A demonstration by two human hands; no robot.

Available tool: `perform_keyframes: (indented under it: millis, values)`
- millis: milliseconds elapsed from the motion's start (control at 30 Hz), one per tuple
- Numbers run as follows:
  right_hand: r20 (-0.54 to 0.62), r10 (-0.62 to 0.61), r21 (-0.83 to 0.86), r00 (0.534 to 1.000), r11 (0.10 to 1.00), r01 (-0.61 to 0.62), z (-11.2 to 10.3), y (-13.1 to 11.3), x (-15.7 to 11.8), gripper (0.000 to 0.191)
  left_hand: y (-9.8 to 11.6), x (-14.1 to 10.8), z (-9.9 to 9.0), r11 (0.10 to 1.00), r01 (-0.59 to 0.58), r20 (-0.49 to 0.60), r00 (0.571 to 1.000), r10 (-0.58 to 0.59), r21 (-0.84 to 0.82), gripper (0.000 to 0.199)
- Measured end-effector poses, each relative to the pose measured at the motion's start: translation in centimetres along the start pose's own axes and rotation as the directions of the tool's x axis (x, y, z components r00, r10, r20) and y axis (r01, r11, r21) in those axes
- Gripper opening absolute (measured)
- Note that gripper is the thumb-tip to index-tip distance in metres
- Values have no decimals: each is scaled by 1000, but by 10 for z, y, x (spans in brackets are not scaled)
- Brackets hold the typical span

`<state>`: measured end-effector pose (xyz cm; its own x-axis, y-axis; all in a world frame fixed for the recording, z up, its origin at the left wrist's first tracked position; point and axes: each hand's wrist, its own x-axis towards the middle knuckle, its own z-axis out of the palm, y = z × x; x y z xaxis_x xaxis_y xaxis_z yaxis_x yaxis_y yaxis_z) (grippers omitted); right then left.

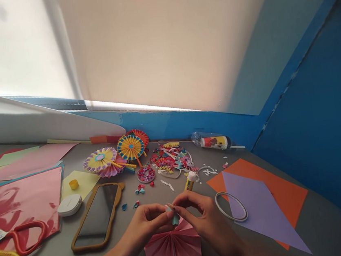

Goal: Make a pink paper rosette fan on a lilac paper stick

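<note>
My left hand [156,218] and my right hand [200,213] meet above a pleated pink paper fan [172,251]. Between their fingertips is a small light-blue paper cutout [175,219], pinched from both sides. Its full shape is partly covered by my fingers. The fan lies opened into a round on the table below, its upper part hidden by my hands. Just beyond my right hand stands a yellow glue stick [190,181] with a white top. Small blue and red paper pieces [140,189] lie past my left hand.
Left: a phone [99,216], a white case [70,205], scissors [17,244] and a pink sheet pack [22,206]. Right: a tape roll [245,210] on purple paper [258,200] and orange paper [294,190]. Behind: finished fans [131,147], paper scraps [172,158], a bottle [213,142].
</note>
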<state>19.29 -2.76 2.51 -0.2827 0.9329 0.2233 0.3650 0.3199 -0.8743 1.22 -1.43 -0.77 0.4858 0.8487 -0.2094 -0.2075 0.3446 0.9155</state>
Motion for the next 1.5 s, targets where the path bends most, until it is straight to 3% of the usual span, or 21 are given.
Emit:
perform_keyframes:
  millis: [233, 467, 633, 800, 900, 1100, 1333, 1500]
  values:
    - [-115, -51, -79, 992, 996, 42, -2, 5, -1, 9, 5, -1, -1, 996, -61, 69, 996, 56, 69, 27]
    - [-43, 51, 111, 998, 993, -46, -1, 2, -5, 14, 9, -9, 5, 984, -142, 189, 975, 120, 110, 25]
    - [-105, 25, 124, 994, 992, -12, 4, 5, -7, 14, 13, -12, 6, 978, -142, 172, 978, 115, 151, 24]
    - [-225, -109, 54, 968, 991, 124, 9, 9, -13, 9, 9, -10, 8, 994, -52, 205, 976, 71, -98, 19]
    - [-236, -241, -36, 941, 970, 239, 8, 10, -15, 9, 11, -11, 11, 991, -48, 210, 975, 74, -126, 17]
    - [-191, -541, -216, 819, 837, 502, 5, 12, -15, 26, 15, -16, 15, 991, -82, 222, 970, 103, -101, 18]
    - [-185, -631, -304, 753, 766, 567, 6, 13, -18, 34, 10, -17, 14, 988, -141, 175, 973, 151, -66, 18]
    - [-210, -646, -320, 734, 755, 573, 6, 10, -22, 26, 13, -20, 17, 989, -144, 175, 973, 149, -39, 20]
